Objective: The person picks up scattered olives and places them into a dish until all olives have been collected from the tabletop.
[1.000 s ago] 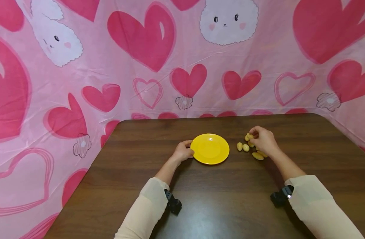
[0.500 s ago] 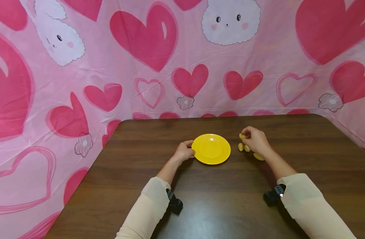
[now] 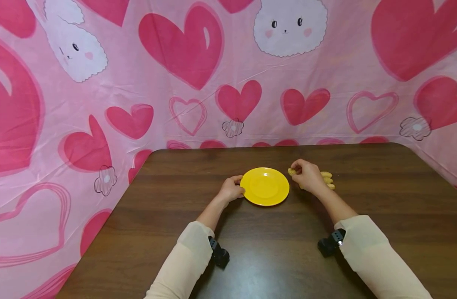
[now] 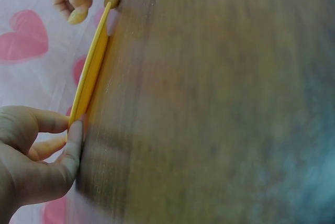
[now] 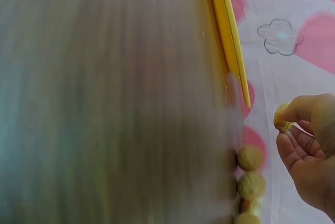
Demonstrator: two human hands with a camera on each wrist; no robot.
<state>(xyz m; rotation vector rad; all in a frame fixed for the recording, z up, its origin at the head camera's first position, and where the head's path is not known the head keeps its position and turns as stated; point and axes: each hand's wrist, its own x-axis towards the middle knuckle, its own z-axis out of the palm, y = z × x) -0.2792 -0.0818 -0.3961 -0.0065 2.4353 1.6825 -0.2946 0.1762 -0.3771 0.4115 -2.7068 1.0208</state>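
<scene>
A round yellow plate (image 3: 265, 187) lies on the brown table, its left rim pinched between the thumb and fingers of my left hand (image 3: 230, 189). Just right of the plate, my right hand (image 3: 306, 176) holds a small yellow potato-like lump (image 5: 283, 118) between thumb and fingertips. That lump is raised above the tabletop in the right wrist view. Several similar yellow lumps (image 5: 251, 185) rest on the table beneath and beside the right hand. In the head view a few longer yellow pieces (image 3: 328, 180) show past the right wrist, while the hand mostly hides the others.
The dark wood-grain table (image 3: 265, 249) runs back to a pink cloth (image 3: 198, 116) printed with hearts and rabbit faces. Each forearm carries a black strapped-on camera, the left camera (image 3: 221, 257) and the right camera (image 3: 328, 246), both low over the table.
My right hand has moved left from the group toward the plate, carrying one potato-like lump. The longer pieces at the right have come into view behind it. My left hand still holds the rim.
</scene>
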